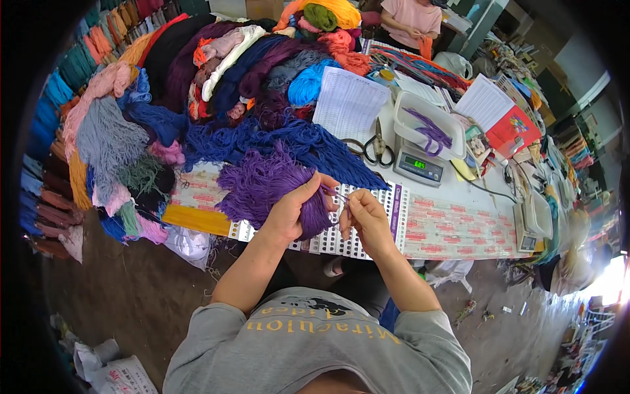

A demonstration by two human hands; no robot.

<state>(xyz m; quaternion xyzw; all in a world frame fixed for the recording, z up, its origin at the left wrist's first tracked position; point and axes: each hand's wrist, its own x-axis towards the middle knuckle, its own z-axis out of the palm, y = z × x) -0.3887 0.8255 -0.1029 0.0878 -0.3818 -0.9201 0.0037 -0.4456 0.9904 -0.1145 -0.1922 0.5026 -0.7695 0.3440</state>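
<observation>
Both hands meet at frame centre: purple yarn [262, 187], its bundle running up-left, is gripped by the left hand [292, 213], strands are pinched by the right hand [365, 220], and purple strands [430, 131] lie in the scale's white tray [413, 105] upper right.

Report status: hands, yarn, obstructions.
Left hand gripping purple yarn bundle. Right hand pinching strands pulled from it. Scissors and scale behind, clear of the hands.

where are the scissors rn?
Head view, right of centre: scissors lie on the table between the printed sheet and the scale.
</observation>
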